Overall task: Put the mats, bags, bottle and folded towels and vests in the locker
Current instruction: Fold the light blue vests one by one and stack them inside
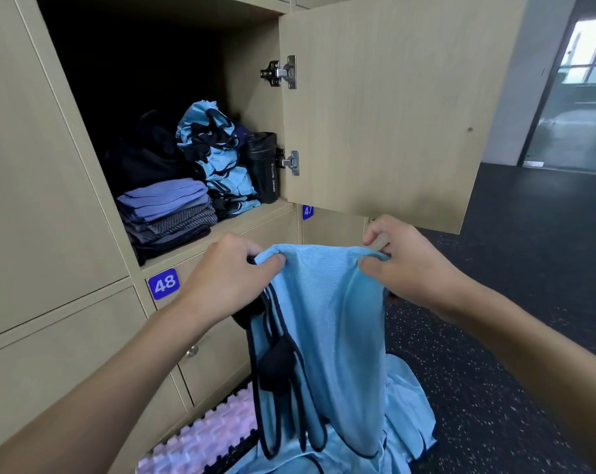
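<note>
A light blue vest point(327, 323) with black trim hangs between my hands below the open locker point(255, 213). My left hand point(228, 275) pinches its upper left edge and my right hand point(409, 265) pinches its upper right edge. Inside the locker sit a stack of folded purple and grey towels point(168, 213), a pile of folded blue vests point(217, 162), a black sport bottle point(264, 167) at the right wall, and dark bags point(142, 155) at the back. More blue vests point(406, 425) lie on the floor beside a pink foam mat point(200, 439).
The locker door point(392, 107) stands open to the right, above my right hand. Closed lockers labelled 48 point(164, 284) and 47 point(307, 211) are below the open one. Dark speckled floor point(494, 336) stretches to the right toward a glass door point(570, 107).
</note>
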{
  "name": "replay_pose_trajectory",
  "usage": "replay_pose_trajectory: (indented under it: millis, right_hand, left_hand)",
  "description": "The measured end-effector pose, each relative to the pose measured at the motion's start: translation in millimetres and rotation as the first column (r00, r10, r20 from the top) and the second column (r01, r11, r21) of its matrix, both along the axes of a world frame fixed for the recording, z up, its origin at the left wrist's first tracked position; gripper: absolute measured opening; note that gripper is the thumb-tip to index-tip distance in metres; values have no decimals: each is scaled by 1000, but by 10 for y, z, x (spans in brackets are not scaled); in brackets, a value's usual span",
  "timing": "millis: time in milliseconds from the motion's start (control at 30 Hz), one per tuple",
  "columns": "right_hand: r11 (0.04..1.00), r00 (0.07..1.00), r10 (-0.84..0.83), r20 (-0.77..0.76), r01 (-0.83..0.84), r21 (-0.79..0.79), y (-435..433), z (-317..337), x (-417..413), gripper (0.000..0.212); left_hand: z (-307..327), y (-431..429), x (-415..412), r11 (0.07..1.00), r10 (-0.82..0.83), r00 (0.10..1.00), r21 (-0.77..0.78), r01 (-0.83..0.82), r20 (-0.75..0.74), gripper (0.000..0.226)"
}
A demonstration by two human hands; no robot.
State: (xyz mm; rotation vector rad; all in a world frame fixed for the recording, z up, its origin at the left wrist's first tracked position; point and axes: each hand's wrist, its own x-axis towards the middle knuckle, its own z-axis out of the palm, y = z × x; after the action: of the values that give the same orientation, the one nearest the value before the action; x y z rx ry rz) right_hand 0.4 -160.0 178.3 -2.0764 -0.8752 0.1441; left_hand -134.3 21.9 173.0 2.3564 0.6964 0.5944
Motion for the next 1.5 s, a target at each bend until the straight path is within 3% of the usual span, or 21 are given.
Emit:
replay_pose_trajectory:
  millis: [133, 300, 367, 467, 600, 700, 767, 833, 933, 1000, 1100, 1200, 1300, 1400, 1500]
  right_hand:
    - [981, 930, 160, -330, -114, 157, 29, 25, -150, 31]
    - [950, 816, 298, -496, -203, 238, 102, 41, -352, 53]
    - [928, 777, 359, -517, -241, 283, 114, 32, -390, 65]
    - [895, 756, 434, -490, -299, 332, 114, 9, -374, 85]
    - [862, 760, 478, -441, -311, 400, 95, 26, -343, 87]
    - [898, 882, 338, -329, -197, 394, 122, -27, -289, 72]
    - [920, 903, 294, -314, -177, 350, 136, -102, -253, 86]
    - [918, 839, 369, -399, -263, 295, 138, -179, -270, 104]
    - [893, 751, 448, -485, -354, 278, 159, -258, -296, 98]
    - [887, 745, 455, -489, -328, 325, 192, -260, -333, 78]
    - [882, 791, 387, -474, -169, 440, 239, -229, -387, 64]
    - [846, 857, 277, -434, -3, 533, 251, -151, -370, 65]
    - [826, 869, 247, -428, 42, 562, 201, -92, -274, 68]
    - [852, 821, 373, -433, -119, 509, 138, -104, -238, 72]
    - [858, 827, 447, -340, -290, 424, 135, -133, -243, 67]
  left_hand:
    - [-21, -87, 59, 981, -25, 1000, -191, 28, 18, 45]
    - [-7, -208, 83, 918, -153, 988, -367, 152, 26, 47]
    - [44, -252, 58, 853, -277, 959, -443, 277, 66, 45]
    - [83, -247, -12, 809, -410, 908, -427, 404, 83, 42]
    - [84, -191, -6, 850, -279, 940, -406, 336, 194, 27]
    - [138, -163, -3, 784, -223, 931, -515, 348, 289, 22]
    - [200, -122, -25, 729, -187, 922, -581, 362, 339, 22]
    - [281, -95, -59, 681, -175, 904, -615, 398, 390, 24]
    - [337, -49, -63, 634, -97, 884, -656, 410, 458, 24]
    - [299, -22, -28, 618, 33, 882, -703, 351, 470, 23]
    - [186, -113, -2, 521, 104, 905, -797, 305, 414, 82]
    - [32, -299, -11, 524, -47, 962, -813, 253, 268, 118]
    - [-30, -405, -3, 556, -106, 951, -775, 300, 291, 113]
    - [17, -399, 11, 591, 31, 914, -745, 310, 405, 103]
    - [52, -389, 18, 609, 123, 863, -724, 324, 489, 94]
